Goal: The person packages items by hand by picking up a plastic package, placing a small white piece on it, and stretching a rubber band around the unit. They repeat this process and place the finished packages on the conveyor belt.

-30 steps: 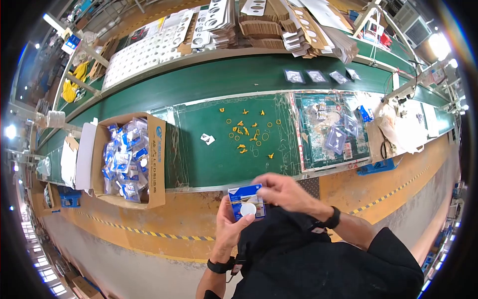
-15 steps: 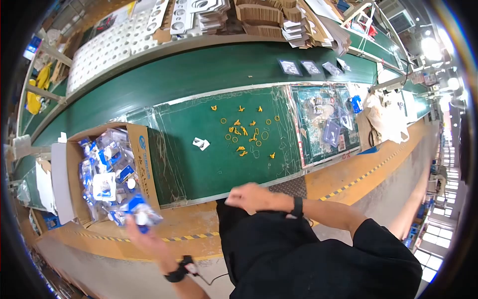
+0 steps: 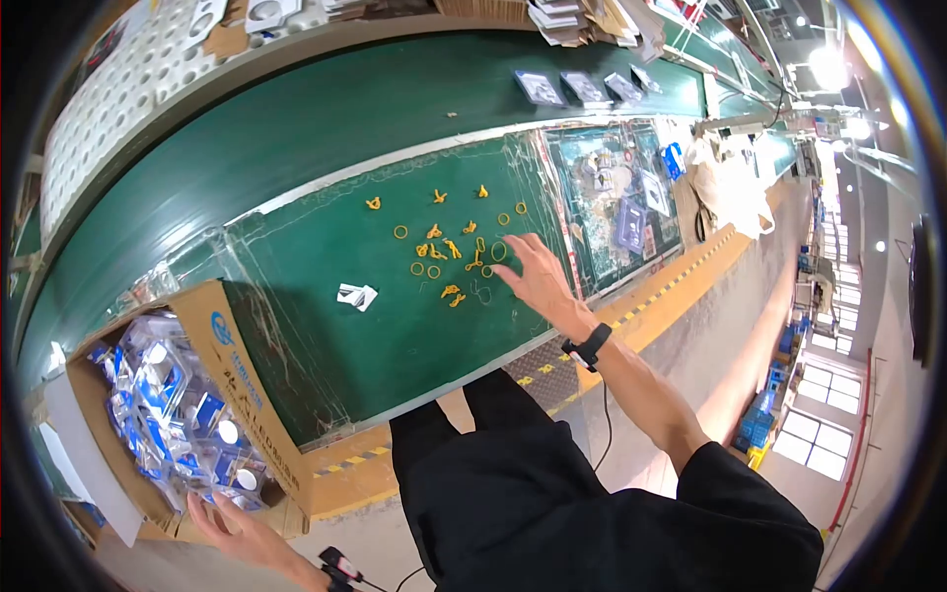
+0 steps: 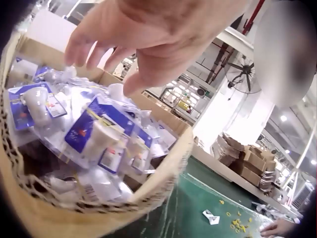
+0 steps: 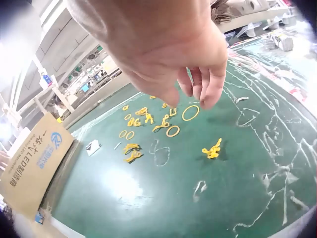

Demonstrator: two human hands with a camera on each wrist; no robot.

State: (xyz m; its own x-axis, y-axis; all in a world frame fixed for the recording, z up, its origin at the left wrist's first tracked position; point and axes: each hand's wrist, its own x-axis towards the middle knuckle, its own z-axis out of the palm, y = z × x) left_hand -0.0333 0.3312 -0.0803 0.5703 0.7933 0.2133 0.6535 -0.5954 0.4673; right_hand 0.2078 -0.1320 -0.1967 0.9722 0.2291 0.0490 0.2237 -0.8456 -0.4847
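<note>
My left hand (image 3: pixel 242 533) is at the near edge of a cardboard box (image 3: pixel 252 395), holding nothing. The box is heaped with blue-and-white clear-plastic packs (image 3: pixel 168 395). In the left wrist view the fingers hang loose above packs (image 4: pixel 99 134) with pale round parts inside. Over the green worktop, my right hand (image 3: pixel 541 286) reaches in with thumb and fingers apart, close to yellow rubber bands. Some bands lie bunched or knotted (image 3: pixel 451 249), others as single rings (image 3: pixel 400 232). In the right wrist view a larger ring (image 5: pixel 190 113) lies just below the fingertips.
A small folded white paper (image 3: pixel 357 297) lies on the worktop between box and bands. To the right is a taped panel with a clear plastic pack (image 3: pixel 630 225). Several flat packs (image 3: pixel 540 89) lie on the strip behind. Stacked cardboard (image 3: pixel 582 22) stands at the back.
The blue pack bound with a band went left in my left hand to the box and was let go there. My right hand left it and reached forward to the bands. The view has turned.
</note>
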